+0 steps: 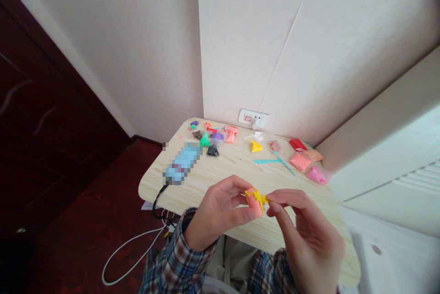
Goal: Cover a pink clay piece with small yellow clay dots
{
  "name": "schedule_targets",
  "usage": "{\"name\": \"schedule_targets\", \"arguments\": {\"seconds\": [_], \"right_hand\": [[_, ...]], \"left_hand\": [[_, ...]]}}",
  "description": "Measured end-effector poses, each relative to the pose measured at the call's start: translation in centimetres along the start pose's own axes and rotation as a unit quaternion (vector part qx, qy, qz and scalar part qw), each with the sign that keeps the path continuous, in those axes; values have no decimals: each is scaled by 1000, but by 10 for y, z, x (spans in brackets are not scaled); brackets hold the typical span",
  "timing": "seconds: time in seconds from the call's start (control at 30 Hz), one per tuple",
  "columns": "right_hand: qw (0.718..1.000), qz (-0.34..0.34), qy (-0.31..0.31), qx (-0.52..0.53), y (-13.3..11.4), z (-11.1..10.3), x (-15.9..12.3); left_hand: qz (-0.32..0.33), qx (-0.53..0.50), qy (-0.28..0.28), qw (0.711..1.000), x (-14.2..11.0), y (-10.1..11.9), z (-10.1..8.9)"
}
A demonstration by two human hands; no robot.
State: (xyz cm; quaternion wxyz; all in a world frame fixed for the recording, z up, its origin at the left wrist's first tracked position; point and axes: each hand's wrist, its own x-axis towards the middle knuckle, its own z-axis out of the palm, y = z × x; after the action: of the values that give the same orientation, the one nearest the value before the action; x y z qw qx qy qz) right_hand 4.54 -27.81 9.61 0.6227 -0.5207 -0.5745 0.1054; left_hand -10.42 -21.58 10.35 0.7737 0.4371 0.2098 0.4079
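Above the near edge of the table, my left hand [220,204] grips a small pink and yellow modelling clay piece [254,203] between thumb and fingers. Yellow clay runs over its top and along its right side. My right hand [305,232] is closed in a pinch at that side, thumb and forefinger on a yellow clay bit [264,198] that touches the larger piece. Both of my palms are turned inward, and the fingertips partly hide the clay.
On the pale wooden table [220,170] lie a pixelated phone-like object [182,163] with a black cable, turquoise tools [284,163], yellow clay [255,146], a black packet [213,150] and several pink and red packets [300,161]. A wall socket [253,118] is behind.
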Motion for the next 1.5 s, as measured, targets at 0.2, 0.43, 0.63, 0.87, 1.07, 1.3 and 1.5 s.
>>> {"name": "schedule_targets", "arguments": {"seconds": [0.2,0.43,0.63,0.87,1.07,1.3,1.5], "right_hand": [[1000,19,12,9,-1,-3,0],[986,128,91,63,-2,-2,1],[924,272,110,244,6,0,3],[884,314,113,328,6,-2,6],[880,311,108,343,6,-5,7],[896,283,106,325,3,-11,6],[920,242,84,296,-3,-17,5]], "left_hand": [[3,-11,-6,1000,0,3,3],[13,-13,5,1000,-3,4,2],[24,15,11,1000,-3,7,1],[34,12,-1,999,-3,4,0],[29,13,3,999,-3,3,0],[25,11,8,1000,-2,4,1],[17,20,-5,1000,-3,8,9]]}}
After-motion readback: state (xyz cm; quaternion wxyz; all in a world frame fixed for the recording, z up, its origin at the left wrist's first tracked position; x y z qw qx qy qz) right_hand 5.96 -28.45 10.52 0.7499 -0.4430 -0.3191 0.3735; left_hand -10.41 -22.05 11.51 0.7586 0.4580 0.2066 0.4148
